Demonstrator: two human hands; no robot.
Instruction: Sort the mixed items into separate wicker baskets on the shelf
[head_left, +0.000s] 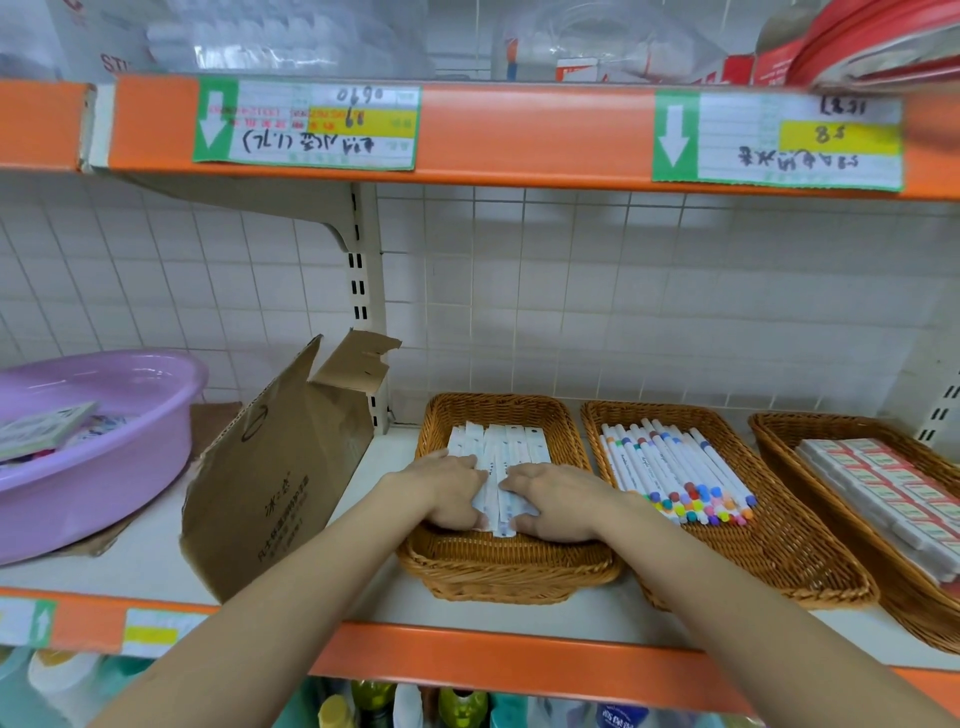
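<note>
Three wicker baskets stand in a row on the shelf. The left basket (498, 569) holds several long white packets (501, 449) lying side by side. My left hand (447, 488) and my right hand (558, 501) both lie palm down inside it, fingers resting on the packets' near ends, one hand on each side of the stack. The middle basket (779, 566) holds several white markers with coloured caps (675, 470). The right basket (774, 423) holds white boxes with red and green labels (883, 483).
A purple plastic basin (119, 467) with mixed items sits at the left. A torn cardboard box (280, 467) leans between the basin and the baskets. An orange shelf edge (493, 654) runs in front; another orange shelf (519, 135) hangs overhead.
</note>
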